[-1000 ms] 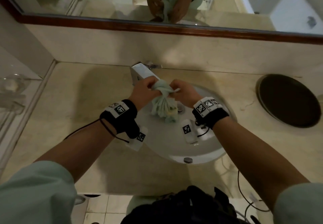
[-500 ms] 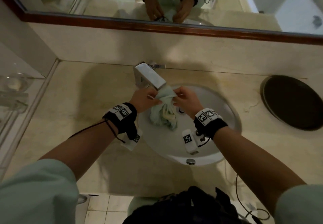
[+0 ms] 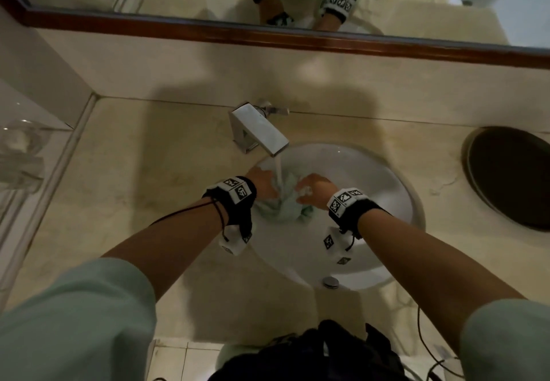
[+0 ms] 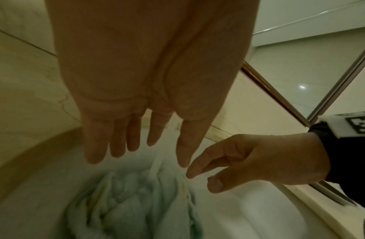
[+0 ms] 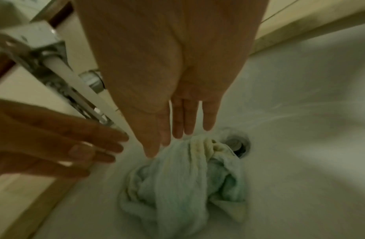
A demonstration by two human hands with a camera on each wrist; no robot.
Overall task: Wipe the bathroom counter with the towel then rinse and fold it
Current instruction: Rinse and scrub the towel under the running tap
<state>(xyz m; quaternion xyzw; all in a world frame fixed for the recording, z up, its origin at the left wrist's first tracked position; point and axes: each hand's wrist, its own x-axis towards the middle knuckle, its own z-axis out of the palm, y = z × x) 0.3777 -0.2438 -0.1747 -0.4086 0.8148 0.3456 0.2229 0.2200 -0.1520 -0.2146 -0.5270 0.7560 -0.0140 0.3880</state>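
From the head view first: both my hands had the towel (image 3: 281,202) bunched and lifted up by the faucet (image 3: 262,132) a moment ago, and now it's down in the sink (image 3: 372,178), a pale green heap on the basin floor, with water running from the spout straight onto it. My left hand (image 3: 263,182) and right hand (image 3: 312,191) sit low on either side of the stream, close together over the cloth; from up here I can't tell whether they touch it. The beige table (image 3: 134,172) around the basin shows no cloth on it, so I'd judge the wiping done and the rinse properly under way. Over to the left wrist view: my left hand (image 4: 149,90) has its fingers (image 4: 95,152) straight and spread, hanging just above the crumpled towel (image 4: 132,207) and gripping nothing. The right hand (image 4: 259,161) comes in from the side with fingers loosely bent, thumb and forefinger apart, nothing pinched. Now the right wrist view: my right hand (image 5: 173,67) is flat and extended, fingertips (image 5: 187,127) at the top edge of the towel (image 5: 183,186), which lies twisted right beside the drain (image 5: 238,145), part of it over the rim. The left hand (image 5: 54,137) is blurred, fingers straight. So both have let go. The cloth is soaking freely, and I'd say the next job is gathering it up to squeeze out before any folding.
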